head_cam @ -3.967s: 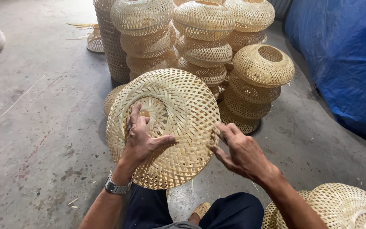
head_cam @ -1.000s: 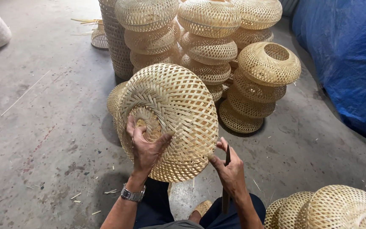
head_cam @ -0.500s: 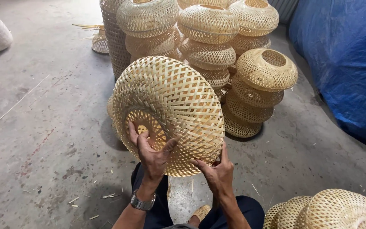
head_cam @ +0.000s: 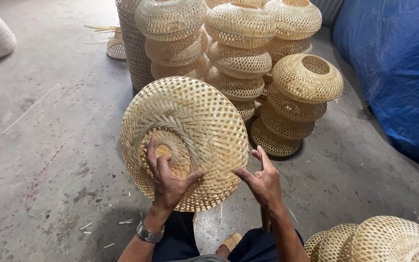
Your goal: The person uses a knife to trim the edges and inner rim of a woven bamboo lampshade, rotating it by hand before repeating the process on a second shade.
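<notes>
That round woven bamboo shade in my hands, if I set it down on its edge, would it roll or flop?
The woven shade probably stays stiff: it keeps its dome shape held only by the left hand, with the right hand at its rim. It likely weighs little, given the open weave. On its round rim it could well roll or tip.

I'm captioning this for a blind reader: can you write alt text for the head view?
A seated person's left hand grips the centre of a round woven bamboo shade while the right hand touches its rim. Behind it stand stacks of similar shades on a concrete floor, with a blue tarp at right.
</notes>
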